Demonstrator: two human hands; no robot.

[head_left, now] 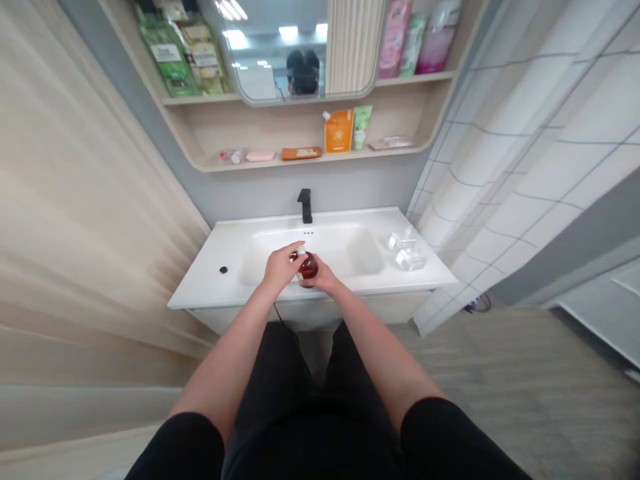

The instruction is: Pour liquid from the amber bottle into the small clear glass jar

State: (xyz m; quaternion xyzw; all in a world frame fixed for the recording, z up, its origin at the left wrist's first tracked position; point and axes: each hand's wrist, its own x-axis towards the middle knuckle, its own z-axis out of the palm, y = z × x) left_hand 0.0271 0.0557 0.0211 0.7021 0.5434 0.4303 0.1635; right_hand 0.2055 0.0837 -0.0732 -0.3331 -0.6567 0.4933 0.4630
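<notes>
A small dark red-brown bottle (309, 266) with a white top is held over the front of the white sink (350, 250). My right hand (323, 277) is wrapped round the bottle's body from the right. At its upper left, my left hand (281, 266) has its fingers closed on the white cap (301, 251). Whether the cap is loose or seated on the bottle is too small to tell.
Behind the sink rises a black faucet (305, 207). Clear containers (410, 259) stand on the counter's right side. Above is a shelf unit (280, 127) with a mirror (273, 40), an orange pouch (339, 131) and several bottles. Curtains hang on both sides.
</notes>
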